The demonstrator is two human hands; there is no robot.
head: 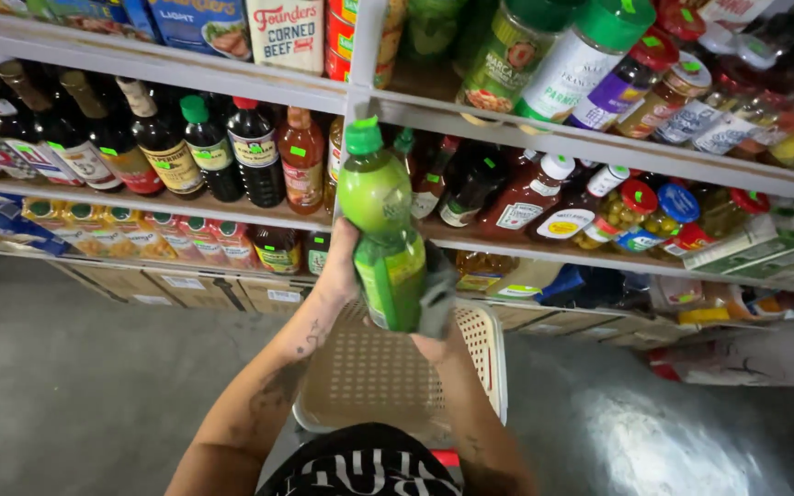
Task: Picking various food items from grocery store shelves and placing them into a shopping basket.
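A green plastic bottle (pixel 380 230) with a green cap and a green label is held upright in front of the store shelves. My left hand (pixel 340 272) wraps around its left side at the label. My right hand (pixel 434 342) is under and behind the bottle, mostly hidden, and grips a dark grey handheld device (pixel 438 292) pressed against the bottle's right side. Below both hands sits a beige perforated plastic basket (pixel 489 354).
Grey metal shelves (pixel 544 138) carry dark sauce bottles (pixel 163 138), red-capped ketchup-style bottles (pixel 526 197), jars, spice shakers and boxes. Cardboard cartons (pixel 186 289) stand under the lowest shelf. Grey concrete floor (pixel 66 386) spreads left and right.
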